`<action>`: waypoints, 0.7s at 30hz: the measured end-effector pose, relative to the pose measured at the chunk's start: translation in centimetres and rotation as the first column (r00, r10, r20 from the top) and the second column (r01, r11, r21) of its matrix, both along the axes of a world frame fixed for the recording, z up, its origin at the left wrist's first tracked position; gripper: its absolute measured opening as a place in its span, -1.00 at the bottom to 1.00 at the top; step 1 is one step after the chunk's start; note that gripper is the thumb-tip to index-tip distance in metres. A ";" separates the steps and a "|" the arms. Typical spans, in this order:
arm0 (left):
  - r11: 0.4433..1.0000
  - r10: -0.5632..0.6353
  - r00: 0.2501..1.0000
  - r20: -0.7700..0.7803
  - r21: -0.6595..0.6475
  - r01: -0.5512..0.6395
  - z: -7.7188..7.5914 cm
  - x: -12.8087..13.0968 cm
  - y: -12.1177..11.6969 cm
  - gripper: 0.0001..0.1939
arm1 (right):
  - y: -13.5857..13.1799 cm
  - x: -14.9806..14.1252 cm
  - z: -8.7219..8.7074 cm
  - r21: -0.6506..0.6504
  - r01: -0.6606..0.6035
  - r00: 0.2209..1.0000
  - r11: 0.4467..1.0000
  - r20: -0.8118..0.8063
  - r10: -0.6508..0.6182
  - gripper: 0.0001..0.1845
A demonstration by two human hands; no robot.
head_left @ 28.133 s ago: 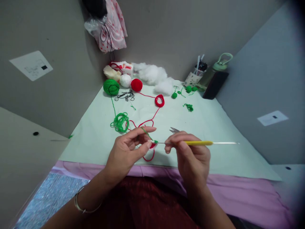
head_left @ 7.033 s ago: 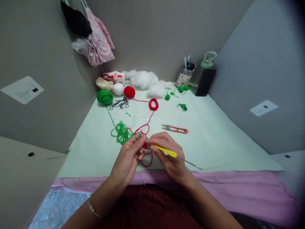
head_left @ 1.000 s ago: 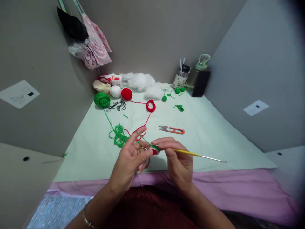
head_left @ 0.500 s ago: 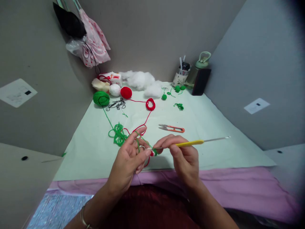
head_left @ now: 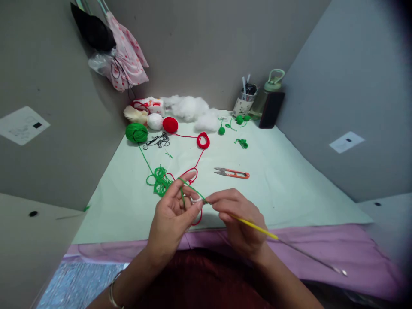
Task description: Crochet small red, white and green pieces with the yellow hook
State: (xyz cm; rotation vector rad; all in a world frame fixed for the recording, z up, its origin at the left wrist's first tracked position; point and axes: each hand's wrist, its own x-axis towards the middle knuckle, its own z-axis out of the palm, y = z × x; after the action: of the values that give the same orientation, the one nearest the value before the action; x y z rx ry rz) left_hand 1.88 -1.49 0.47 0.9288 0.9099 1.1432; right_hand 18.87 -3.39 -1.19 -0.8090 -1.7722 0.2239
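My left hand [head_left: 172,216] pinches a small crochet piece [head_left: 197,200], mostly hidden behind the thumb; a white edge and some green show. Green yarn [head_left: 193,187] runs over my raised left index finger down to the piece. My right hand [head_left: 241,219] holds a crochet hook with a yellow handle [head_left: 257,228], its free metal end slanting down to the right. My right fingertips touch the green yarn at the piece's edge, where the hook's working tip is hidden. Under my left hand hangs a loop of red yarn [head_left: 198,219].
Loose green yarn [head_left: 160,182] lies left of my hands, leading to a green ball [head_left: 137,132]. Orange-handled thread snips [head_left: 232,173] lie beyond my right hand. Behind are a red ball [head_left: 170,125], white stuffing [head_left: 188,107], a pen cup [head_left: 243,104], a bottle [head_left: 272,86] and a phone [head_left: 272,110].
In the last half second, the hook has swung from nearly level to slanting down right, as my right hand turned. My right fingertips stay near the piece; its red part has gone out of sight.
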 end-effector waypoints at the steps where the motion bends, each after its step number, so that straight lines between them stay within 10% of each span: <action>1: 1.000 -0.006 1.000 -0.001 0.003 0.006 0.0 0.1 -0.1 -0.38 | 0.0 0.0 -0.1 0.018 0.021 0.999 1.000 0.029 -0.022 -0.77; 21: 0.997 -0.012 0.986 0.165 -0.074 0.024 0.2 -0.3 0.6 -0.46 | -0.5 -1.0 -0.5 -0.109 -0.013 0.975 0.994 -0.222 -0.011 -0.66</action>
State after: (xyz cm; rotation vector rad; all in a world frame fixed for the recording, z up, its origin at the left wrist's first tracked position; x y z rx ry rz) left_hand 1.58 -0.94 0.69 0.7677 0.8036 1.1446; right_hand 17.88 -3.92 -1.65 -0.8275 -1.5598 0.4004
